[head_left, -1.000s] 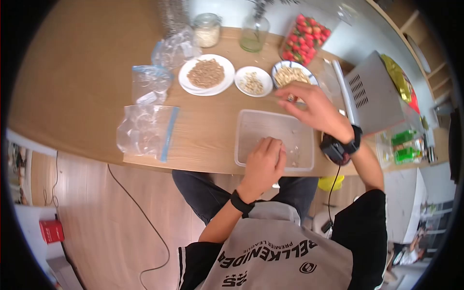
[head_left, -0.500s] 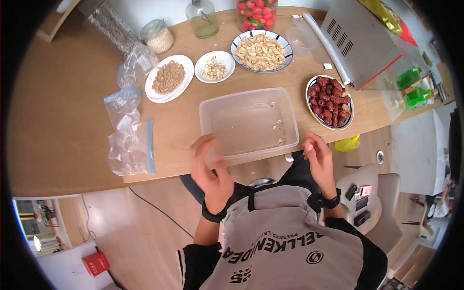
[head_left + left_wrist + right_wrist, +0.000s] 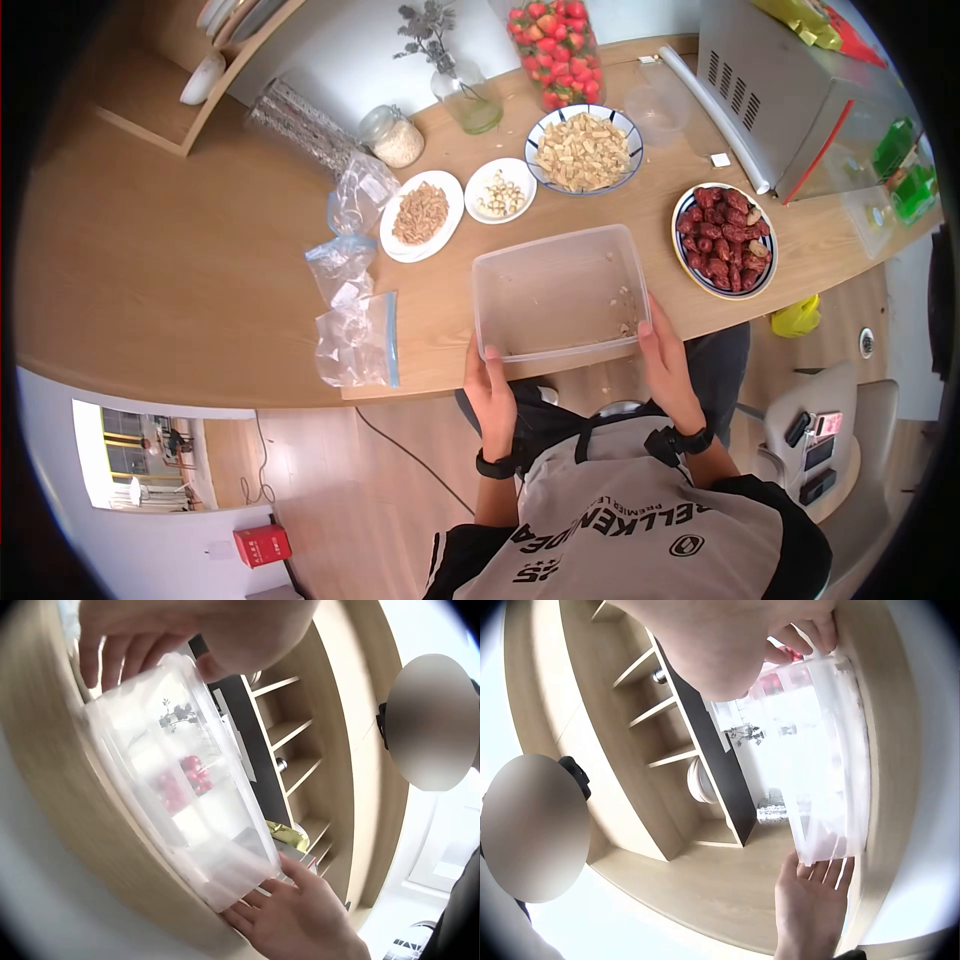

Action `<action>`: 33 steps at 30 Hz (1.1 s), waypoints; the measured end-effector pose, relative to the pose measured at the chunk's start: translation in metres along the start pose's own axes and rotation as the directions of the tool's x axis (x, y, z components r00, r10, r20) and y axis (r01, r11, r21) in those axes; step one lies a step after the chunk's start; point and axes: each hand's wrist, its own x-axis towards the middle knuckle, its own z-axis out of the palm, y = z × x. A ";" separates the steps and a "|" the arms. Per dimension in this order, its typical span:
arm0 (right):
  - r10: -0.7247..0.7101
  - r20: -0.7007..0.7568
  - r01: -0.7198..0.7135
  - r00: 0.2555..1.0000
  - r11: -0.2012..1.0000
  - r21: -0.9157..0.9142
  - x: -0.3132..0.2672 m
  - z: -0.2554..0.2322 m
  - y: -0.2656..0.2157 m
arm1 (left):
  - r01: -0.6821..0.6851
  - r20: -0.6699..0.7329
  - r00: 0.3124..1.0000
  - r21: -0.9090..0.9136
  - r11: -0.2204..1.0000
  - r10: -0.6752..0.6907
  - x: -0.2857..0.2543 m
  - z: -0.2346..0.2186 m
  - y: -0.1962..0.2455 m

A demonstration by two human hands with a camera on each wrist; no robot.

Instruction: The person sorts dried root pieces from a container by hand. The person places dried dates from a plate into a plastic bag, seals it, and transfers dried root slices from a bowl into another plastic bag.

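A clear rectangular plastic container (image 3: pixel 560 290) is at the table's front edge, with small pale flakes (image 3: pixel 628 312) along its right side. My left hand (image 3: pixel 491 400) grips its near left corner, thumb up at the rim. On the opposite side my right hand (image 3: pixel 668 365) holds the near right corner, thumb over the rim. Both wrist views show fingers spread along the container's ends, in the left one under my left hand (image 3: pixel 202 637), in the right one under my right hand (image 3: pixel 735 645). Beyond the container stand a bowl of pale dried slices (image 3: pixel 585 150) and a plate of red dates (image 3: pixel 725 240).
Left of the container lie several zip bags (image 3: pixel 355 345). Farther back are a plate of brown pieces (image 3: pixel 420 213), a small dish of pale seeds (image 3: pixel 500 190), a glass jar (image 3: pixel 392 138), a vase (image 3: pixel 468 100) and a strawberry-filled container (image 3: pixel 555 50). A grey appliance (image 3: pixel 770 90) stands right.
My right hand came back from the bowls and my left hand left the container's inside. Both now hold the container's sides, and its near edge has lifted or tilted slightly.
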 end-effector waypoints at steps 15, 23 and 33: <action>-0.078 -0.008 0.078 0.997 0.997 -0.019 0.020 0.020 0.020 | -0.066 -0.037 0.997 0.089 0.994 0.069 0.003 0.011 -0.041; -0.064 0.004 0.064 0.998 0.998 0.012 0.022 0.019 0.014 | -0.089 -0.119 0.987 0.159 0.983 0.108 0.007 0.017 -0.046; -0.092 0.011 0.092 0.996 0.996 -0.001 0.032 0.022 0.015 | -0.108 -0.082 0.989 0.146 0.983 0.121 0.009 0.013 -0.044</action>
